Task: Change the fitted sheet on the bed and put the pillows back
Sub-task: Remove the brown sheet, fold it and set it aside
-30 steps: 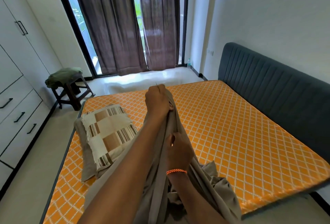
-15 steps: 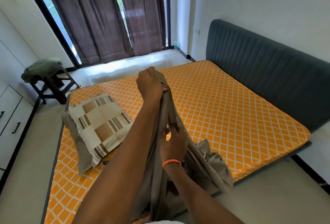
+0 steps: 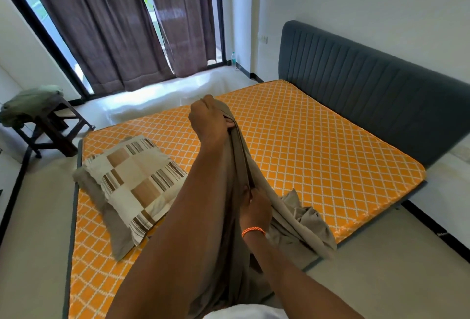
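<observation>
The mattress (image 3: 292, 140) lies bare across the centre of the frame, long axis running from lower left to the headboard (image 3: 368, 84) at upper right, with the pillows (image 3: 132, 181) stacked at its left edge. The sheet (image 3: 295, 219) hangs as a narrow bunched band at frame centre, its loose end heaped on the near mattress edge, lower right. The left hand (image 3: 209, 121) fists the band's top, farther out over the bed; the right hand (image 3: 255, 208) pinches the same edge lower and nearer, so any spread would likely go toward the headboard.

pillows (image 3: 134, 181) on mattress (image 3: 318, 145) left, sheet (image 3: 300, 222) at its near edge, headboard (image 3: 368, 89) right, stool (image 3: 48, 125) far left
</observation>
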The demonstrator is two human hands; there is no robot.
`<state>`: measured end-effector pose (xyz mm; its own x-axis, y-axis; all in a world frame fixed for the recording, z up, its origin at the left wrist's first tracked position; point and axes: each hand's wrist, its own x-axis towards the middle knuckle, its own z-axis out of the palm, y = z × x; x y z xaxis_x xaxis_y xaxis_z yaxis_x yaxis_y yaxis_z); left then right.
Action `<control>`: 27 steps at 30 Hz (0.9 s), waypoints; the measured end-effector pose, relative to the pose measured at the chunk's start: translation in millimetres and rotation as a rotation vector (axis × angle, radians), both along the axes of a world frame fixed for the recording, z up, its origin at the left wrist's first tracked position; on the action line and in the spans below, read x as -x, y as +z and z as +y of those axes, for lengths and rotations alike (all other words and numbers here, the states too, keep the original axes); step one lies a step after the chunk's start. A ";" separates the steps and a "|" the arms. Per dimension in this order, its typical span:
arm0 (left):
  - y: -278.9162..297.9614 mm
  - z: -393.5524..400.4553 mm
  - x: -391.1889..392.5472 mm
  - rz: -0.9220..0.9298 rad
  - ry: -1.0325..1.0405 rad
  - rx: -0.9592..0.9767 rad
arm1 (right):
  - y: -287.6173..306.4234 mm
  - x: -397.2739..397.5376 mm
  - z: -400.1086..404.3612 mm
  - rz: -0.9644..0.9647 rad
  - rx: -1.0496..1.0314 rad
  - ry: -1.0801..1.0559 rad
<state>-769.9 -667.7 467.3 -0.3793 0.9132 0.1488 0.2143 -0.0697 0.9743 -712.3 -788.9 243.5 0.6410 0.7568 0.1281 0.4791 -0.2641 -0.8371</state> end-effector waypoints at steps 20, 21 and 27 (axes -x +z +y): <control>-17.6 31.8 18.8 -0.152 -0.131 0.002 | -38.1 -1.0 -9.6 0.003 0.073 -0.052; -21.4 36.3 18.7 -0.141 -0.133 -0.006 | -37.8 2.4 -9.9 -0.049 0.111 -0.053; -39.4 55.4 15.8 -0.120 -0.123 -0.041 | -33.9 32.7 -6.5 0.039 0.097 -0.027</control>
<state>-785.8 -612.2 427.9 -0.2828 0.9478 0.1472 0.0840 -0.1284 0.9882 -745.0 -795.4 209.7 0.6641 0.7471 0.0295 0.4382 -0.3569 -0.8250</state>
